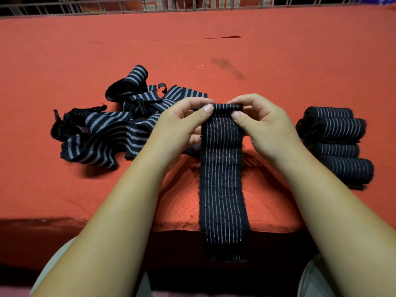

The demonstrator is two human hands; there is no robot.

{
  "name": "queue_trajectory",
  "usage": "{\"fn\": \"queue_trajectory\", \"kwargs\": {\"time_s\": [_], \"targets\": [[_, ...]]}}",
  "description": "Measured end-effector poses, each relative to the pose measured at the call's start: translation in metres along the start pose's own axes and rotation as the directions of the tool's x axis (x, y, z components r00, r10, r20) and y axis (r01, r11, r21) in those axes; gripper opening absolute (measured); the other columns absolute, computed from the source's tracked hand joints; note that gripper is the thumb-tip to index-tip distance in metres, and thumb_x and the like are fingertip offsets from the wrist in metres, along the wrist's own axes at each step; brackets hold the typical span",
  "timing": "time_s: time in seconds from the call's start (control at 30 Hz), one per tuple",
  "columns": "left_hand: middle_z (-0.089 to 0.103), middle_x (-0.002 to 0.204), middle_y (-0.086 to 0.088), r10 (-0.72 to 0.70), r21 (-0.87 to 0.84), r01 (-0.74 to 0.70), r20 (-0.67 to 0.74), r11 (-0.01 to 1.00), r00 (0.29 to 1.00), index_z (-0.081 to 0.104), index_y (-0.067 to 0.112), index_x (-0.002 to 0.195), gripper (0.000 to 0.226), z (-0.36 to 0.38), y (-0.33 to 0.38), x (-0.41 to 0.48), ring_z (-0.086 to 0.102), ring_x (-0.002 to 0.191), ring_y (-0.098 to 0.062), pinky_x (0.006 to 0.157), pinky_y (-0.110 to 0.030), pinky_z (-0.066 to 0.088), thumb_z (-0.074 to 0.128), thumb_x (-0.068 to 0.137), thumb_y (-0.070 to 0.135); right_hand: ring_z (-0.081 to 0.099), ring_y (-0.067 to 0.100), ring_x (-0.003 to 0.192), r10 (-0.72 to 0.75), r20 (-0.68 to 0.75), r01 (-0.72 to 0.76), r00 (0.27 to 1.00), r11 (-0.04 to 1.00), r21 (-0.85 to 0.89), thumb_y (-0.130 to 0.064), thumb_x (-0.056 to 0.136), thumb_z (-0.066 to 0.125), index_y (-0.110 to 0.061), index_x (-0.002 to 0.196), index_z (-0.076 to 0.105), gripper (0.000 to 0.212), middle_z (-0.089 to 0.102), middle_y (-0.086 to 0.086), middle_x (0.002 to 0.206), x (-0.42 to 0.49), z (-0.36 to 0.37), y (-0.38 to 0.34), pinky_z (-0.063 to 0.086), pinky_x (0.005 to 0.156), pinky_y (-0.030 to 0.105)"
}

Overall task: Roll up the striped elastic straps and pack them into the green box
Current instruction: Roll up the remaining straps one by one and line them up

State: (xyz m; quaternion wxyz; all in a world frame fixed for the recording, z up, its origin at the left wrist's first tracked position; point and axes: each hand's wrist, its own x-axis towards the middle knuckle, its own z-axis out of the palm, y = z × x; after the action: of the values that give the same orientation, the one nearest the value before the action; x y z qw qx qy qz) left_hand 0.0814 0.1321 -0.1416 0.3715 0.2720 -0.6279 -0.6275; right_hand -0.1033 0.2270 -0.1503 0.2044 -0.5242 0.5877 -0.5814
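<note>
Your left hand [182, 127] and right hand [264, 125] pinch the top end of a striped strap [222, 179] with curled fingers [206, 110], its tail draped over the edge of the red surface [214, 50], between loose straps [111, 129] and finished rolls [337, 129].
</note>
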Motion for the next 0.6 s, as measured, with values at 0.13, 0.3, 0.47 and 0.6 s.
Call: {"fn": "queue_trajectory", "kwargs": {"time_s": [0.13,0.3,0.47,0.6], "targets": [[0.076,0.104,-0.006,0.015,0.033,-0.014,-0.040,0.999,0.999,0.079,0.020,0.115,0.017,0.003,-0.003,-0.001,0.071,0.090,-0.021,0.080,-0.043,0.056,0.069,0.106,0.030,0.073,0.021,0.095,0.041,0.003,-0.041,0.999,0.991,0.125,-0.001,0.101,0.066,-0.012,0.118,0.075,0.022,0.077,0.019,0.108,-0.002,0.001,-0.001,0.062,0.091,0.047],[0.073,0.105,-0.013,0.005,-0.033,-0.006,-0.027,0.999,1.000,0.080,0.016,0.116,0.015,0.002,0.000,-0.001,0.072,0.082,-0.020,0.064,-0.034,0.056,0.070,0.104,0.017,0.068,0.022,0.096,0.112,0.023,-0.114,0.993,0.967,0.227,-0.024,0.102,0.072,-0.011,0.119,0.077,0.022,0.075,0.021,0.120,-0.001,0.000,0.001,0.055,0.089,0.046],[0.075,0.111,-0.016,0.020,-0.048,-0.022,-0.032,0.999,0.999,0.077,0.008,0.121,0.021,0.001,-0.002,0.001,0.077,0.101,-0.026,0.090,-0.040,0.064,0.071,0.101,0.005,0.069,0.018,0.092,0.123,0.035,-0.127,0.992,0.976,0.176,-0.021,0.105,0.069,-0.010,0.121,0.077,0.021,0.079,0.017,0.114,0.002,-0.001,0.008,0.057,0.083,0.037],[0.076,0.124,-0.024,-0.021,-0.025,0.020,-0.042,0.999,0.999,0.076,0.006,0.124,0.024,0.000,0.000,0.000,0.076,0.113,-0.036,0.105,-0.063,0.055,0.073,0.101,0.011,0.071,0.012,0.095,0.069,0.033,-0.072,0.997,0.990,0.118,-0.009,0.103,0.069,-0.009,0.123,0.075,0.021,0.078,0.008,0.111,0.002,-0.001,0.008,0.057,0.082,0.029]]}}
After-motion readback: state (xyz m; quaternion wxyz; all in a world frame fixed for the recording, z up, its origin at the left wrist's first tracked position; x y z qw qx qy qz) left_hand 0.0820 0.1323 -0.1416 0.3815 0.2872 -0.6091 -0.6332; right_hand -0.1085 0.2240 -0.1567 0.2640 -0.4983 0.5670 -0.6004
